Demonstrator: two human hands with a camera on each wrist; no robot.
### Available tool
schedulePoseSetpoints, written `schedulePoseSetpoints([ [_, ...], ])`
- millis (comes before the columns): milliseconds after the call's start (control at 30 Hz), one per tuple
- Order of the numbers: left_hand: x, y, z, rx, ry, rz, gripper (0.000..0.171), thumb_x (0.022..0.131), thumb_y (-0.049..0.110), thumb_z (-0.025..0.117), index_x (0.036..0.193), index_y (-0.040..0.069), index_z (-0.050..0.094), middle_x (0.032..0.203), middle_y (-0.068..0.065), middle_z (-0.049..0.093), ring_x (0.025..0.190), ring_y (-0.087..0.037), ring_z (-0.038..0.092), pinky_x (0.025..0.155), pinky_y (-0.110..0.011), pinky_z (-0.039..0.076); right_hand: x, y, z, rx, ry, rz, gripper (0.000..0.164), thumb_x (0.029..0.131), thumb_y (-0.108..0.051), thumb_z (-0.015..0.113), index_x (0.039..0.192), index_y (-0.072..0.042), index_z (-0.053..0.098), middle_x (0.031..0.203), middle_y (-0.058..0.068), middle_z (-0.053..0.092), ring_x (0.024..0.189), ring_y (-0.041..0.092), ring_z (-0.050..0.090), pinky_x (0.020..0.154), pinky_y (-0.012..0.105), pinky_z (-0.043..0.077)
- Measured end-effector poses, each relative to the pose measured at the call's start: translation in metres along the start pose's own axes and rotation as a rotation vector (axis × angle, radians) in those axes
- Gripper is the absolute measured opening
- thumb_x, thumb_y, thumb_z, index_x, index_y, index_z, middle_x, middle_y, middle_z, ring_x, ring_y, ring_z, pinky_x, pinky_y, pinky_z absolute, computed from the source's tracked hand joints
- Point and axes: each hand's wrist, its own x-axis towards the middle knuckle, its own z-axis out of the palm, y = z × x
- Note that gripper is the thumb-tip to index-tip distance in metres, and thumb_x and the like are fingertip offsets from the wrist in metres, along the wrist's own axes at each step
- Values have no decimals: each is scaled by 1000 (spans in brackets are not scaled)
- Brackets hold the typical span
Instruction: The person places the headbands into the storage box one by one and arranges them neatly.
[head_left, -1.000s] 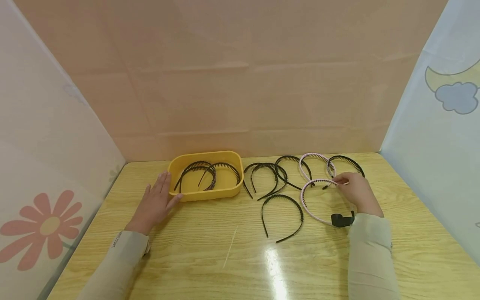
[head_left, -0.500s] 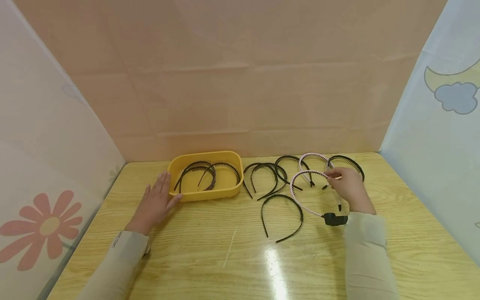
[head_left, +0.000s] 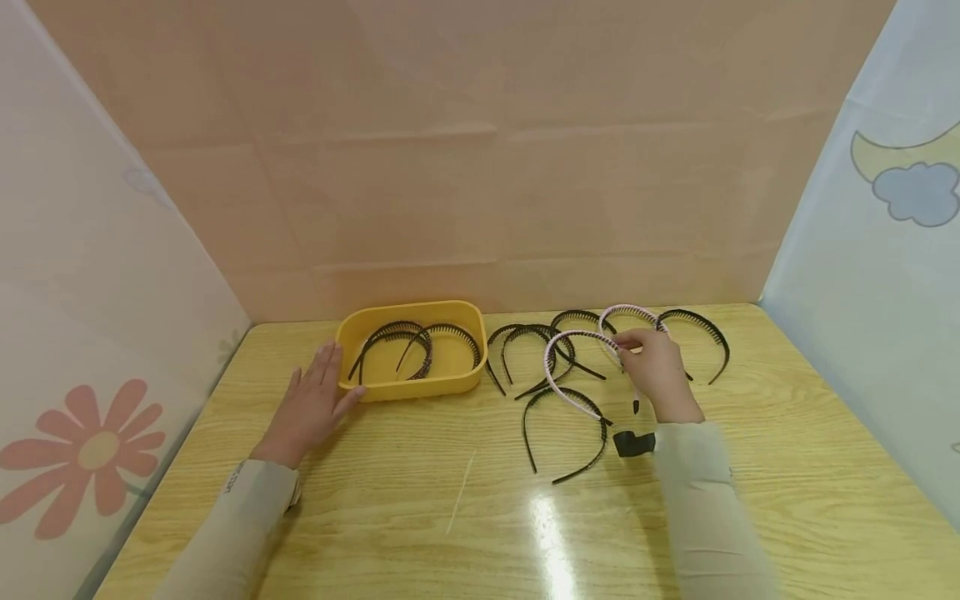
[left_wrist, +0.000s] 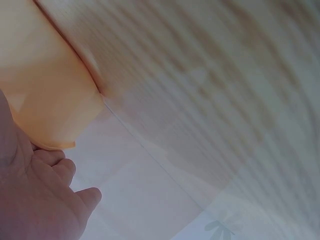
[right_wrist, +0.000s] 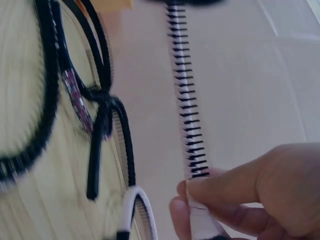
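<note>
While the left hand [head_left: 307,408] rests against the yellow basket [head_left: 427,389], the pink headband [head_left: 550,368] in the right hand [head_left: 657,375] needs room

As the head view shows it, with 12 o'clock pointing away from the person, the left hand lies along the basket's 9 o'clock end, fingers extended, thumb at the near rim; it grasps nothing. Light, even pressure there would probably keep the basket from sliding on the worktop [head_left: 375,500]. Inside lie overlapping black headbands [head_left: 408,325].

Just beside the basket at 3 o'clock, a group of loose black headbands [head_left: 534,329] overlaps on the worktop; a separate black headband [head_left: 555,392] lies at 4 o'clock. The pink headband crosses in front of both in the head view and appears raised; whether it touches either cannot be told. Its inner teeth could snag, so lifting the whole loop above them before any sideways travel seems wise.

The right hand pinches the pink headband partway along one side, between thumb and fingers, which leaves the opposite end liable to swing; a firm pinch and slow wrist should help. Near that hand, a second pink headband [head_left: 626,307] sits towards 12 o'clock and a far black headband [head_left: 714,327] at 2 o'clock; the wrist is best kept clear of them.
</note>
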Motion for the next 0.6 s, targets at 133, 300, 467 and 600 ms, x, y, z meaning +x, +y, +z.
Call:
schedulePoseSetpoints([
  [133, 0, 1, 0, 1, 6, 3, 89, 106, 55, 41, 160, -6, 5, 167, -27, 6, 153, -44, 8, 118, -69, 10, 1, -10, 11, 26, 39, 1, 26, 98, 2, 57, 121, 8, 69, 111, 29, 69, 54, 13, 56, 47, 25, 43],
  [300, 1, 1, 1, 0, 13, 8, 88, 107, 54, 42, 160, -6, 5, 167, -27, 7, 153, -44, 9, 117, -69, 11, 1, -24, 23, 68, 42, 23, 27, 100, 0, 57, 124, 6, 68, 116, 27, 68, 67, 24, 65, 49, 25, 46],
  [467, 2, -1, 1, 6, 17, 13, 88, 107, 53, 42, 160, -5, 5, 166, -27, 7, 153, -44, 9, 117, -69, 11, 3, -41, 37, 92, 25, 20, 26, 101, -2, 56, 124, 3, 68, 119, 24, 68, 89, 35, 70, 51, 28, 47],
  [600, 2, -2, 2, 1, 13, 13, 89, 107, 55, 40, 160, -5, 4, 166, -28, 7, 153, -45, 9, 117, -70, 11, 6, -55, 45, 107, 30, -6, 26, 100, -1, 57, 122, 2, 70, 117, 22, 69, 82, 31, 68, 49, 28, 45],
])
